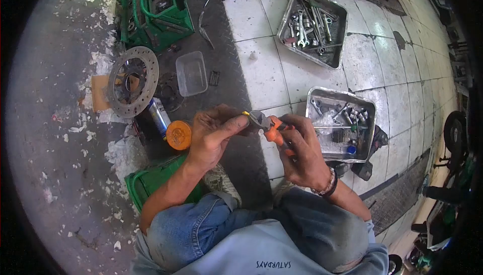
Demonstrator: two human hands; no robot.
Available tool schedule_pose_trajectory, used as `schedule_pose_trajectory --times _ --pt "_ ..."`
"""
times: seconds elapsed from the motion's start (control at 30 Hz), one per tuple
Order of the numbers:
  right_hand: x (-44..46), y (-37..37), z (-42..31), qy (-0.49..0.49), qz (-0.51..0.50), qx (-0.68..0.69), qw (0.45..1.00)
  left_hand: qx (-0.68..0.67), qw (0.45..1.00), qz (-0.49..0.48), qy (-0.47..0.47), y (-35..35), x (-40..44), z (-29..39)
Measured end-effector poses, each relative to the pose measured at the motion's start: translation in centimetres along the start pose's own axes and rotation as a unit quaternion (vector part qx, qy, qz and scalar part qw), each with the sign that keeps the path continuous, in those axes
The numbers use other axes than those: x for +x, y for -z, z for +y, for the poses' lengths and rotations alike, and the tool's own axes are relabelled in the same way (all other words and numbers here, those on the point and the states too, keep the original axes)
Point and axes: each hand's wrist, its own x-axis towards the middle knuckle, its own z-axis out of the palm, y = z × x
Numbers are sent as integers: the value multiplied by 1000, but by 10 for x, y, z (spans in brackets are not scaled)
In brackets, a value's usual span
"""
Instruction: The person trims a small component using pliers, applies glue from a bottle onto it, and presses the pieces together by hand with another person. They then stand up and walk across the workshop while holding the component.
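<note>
Orange-handled pliers are held in my right hand, its fingers wrapped round the grips. Their metal jaws point left, toward my left hand. Between the thumb and fingers of that hand is a small piece with a yellow end, right beside the jaws. Most of this piece is hidden by the fingers, so I cannot make out what it is. Both hands are close together above my knees, over the dark mat.
Metal trays of tools stand on the white tiles, one farther off and one to the right. At the left are a green toolbox, a brake disc, a clear plastic container and an orange-lidded can.
</note>
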Motion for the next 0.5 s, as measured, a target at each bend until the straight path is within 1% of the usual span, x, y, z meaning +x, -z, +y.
schedule_pose_trajectory --times 0.1,0.23,0.3,0.4,0.5 --pt "1 2 -1 4 -2 -14 1000 33 999 -26 1 7 0 -1" --pt "3 7 -2 12 4 -2 1000 59 998 -30 3 10 -1 -1" --pt "5 8 -4 17 7 3 1000 80 995 -56 1 12 -1 1" --pt "5 12 -4 12 -11 -16 1000 87 996 -33 -13 4 -2 4" --pt "2 13 0 21 -8 -37 999 83 995 -43 -27 1 -4 6"
